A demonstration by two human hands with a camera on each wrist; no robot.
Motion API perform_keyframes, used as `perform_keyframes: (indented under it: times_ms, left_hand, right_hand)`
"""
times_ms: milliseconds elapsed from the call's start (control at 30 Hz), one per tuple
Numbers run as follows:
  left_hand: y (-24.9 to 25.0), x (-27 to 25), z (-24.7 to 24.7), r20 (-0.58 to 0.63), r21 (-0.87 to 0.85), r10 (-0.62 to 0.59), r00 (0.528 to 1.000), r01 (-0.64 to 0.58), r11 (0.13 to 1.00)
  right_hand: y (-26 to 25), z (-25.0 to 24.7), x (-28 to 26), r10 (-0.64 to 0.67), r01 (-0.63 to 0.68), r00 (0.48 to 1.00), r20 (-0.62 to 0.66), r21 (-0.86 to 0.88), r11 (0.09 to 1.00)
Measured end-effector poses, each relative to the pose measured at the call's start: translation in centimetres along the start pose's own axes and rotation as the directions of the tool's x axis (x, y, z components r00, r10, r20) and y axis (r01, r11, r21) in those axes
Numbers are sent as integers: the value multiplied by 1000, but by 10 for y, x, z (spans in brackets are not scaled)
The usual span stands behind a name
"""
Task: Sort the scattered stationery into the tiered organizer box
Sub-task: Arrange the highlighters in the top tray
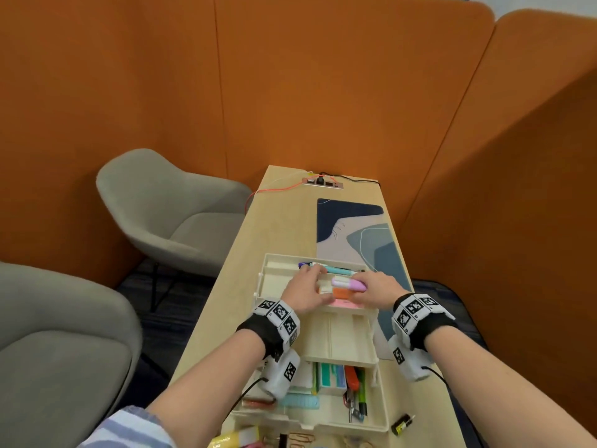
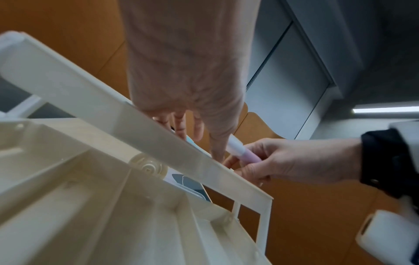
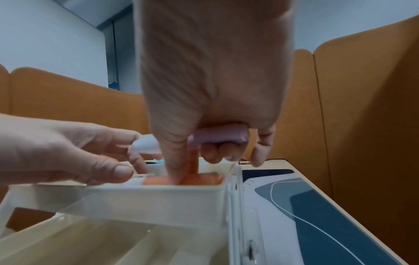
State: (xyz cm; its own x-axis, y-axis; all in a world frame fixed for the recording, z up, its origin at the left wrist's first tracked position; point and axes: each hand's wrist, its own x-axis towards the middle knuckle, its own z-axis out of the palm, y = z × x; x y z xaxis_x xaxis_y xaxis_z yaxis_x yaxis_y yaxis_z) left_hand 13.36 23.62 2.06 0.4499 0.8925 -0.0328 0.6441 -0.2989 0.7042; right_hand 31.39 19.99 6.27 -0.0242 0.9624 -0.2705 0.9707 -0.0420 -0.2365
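Note:
The cream tiered organizer box [image 1: 342, 358] stands fanned open on the wooden table. My right hand [image 1: 355, 294] grips a lilac highlighter [image 1: 349, 283] with a white cap [image 3: 147, 145] over the top tier. In the right wrist view its thumb presses down on orange sticky notes [image 3: 204, 179] in that tier. My left hand [image 1: 310, 284] reaches into the same tier from the left, with its fingers spread over a white block [image 1: 324, 289] and one fingertip by the cap. A purple pen and a teal pen [image 1: 336, 270] lie in the tier's far slot. The middle tier is bare.
The bottom tier holds a teal box [image 1: 332, 376], an orange item and pens. Loose by the near edge lie a black-and-yellow item [image 1: 402, 423], a yellow item [image 1: 235, 438] and paper clips [image 1: 300, 439]. A blue desk mat [image 1: 355, 227] lies beyond, with grey chairs [image 1: 168, 215] at left.

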Motion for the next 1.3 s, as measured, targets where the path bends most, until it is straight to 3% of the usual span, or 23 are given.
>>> perform_keyframes:
  times_ms: [133, 200, 400, 567, 700, 867, 1033, 1300]
  left_hand:
    - [-2, -1, -1, 51, 98, 53, 997, -58, 993]
    - [-4, -2, -1, 37, 110, 46, 998, -50, 993]
    - [-8, -6, -6, -28, 79, 18, 999, -15, 997]
    - [-14, -14, -4, -153, 79, -76, 985, 89, 993]
    - [-9, -14, -3, -120, -17, -131, 984, 130, 991]
    - [-5, -6, 1, -33, 66, -85, 996, 87, 994]
    - [-3, -5, 5, -22, 51, -85, 996, 86, 995]
    - [9, -37, -5, -50, 1, -23, 999, 23, 1000]
  right_hand:
    - [3, 1, 2, 86, -72, 995, -51, 227, 971]
    - [3, 1, 3, 121, -101, 991, -64, 256, 961]
    - [-7, 10, 16, -3, 10, 994, -112, 57, 998]
    - [-23, 23, 16, -37, 8, 970, -242, -120, 993]
    - [-25, 31, 12, -68, 10, 941, -333, -174, 985]
    - [-25, 36, -3, -86, 1, 935, -345, -241, 971]
    - [-16, 46, -40, 50, -27, 866, -497, 53, 998]
    - [-4, 104, -143, 259, -4, 806, -532, 433, 901]
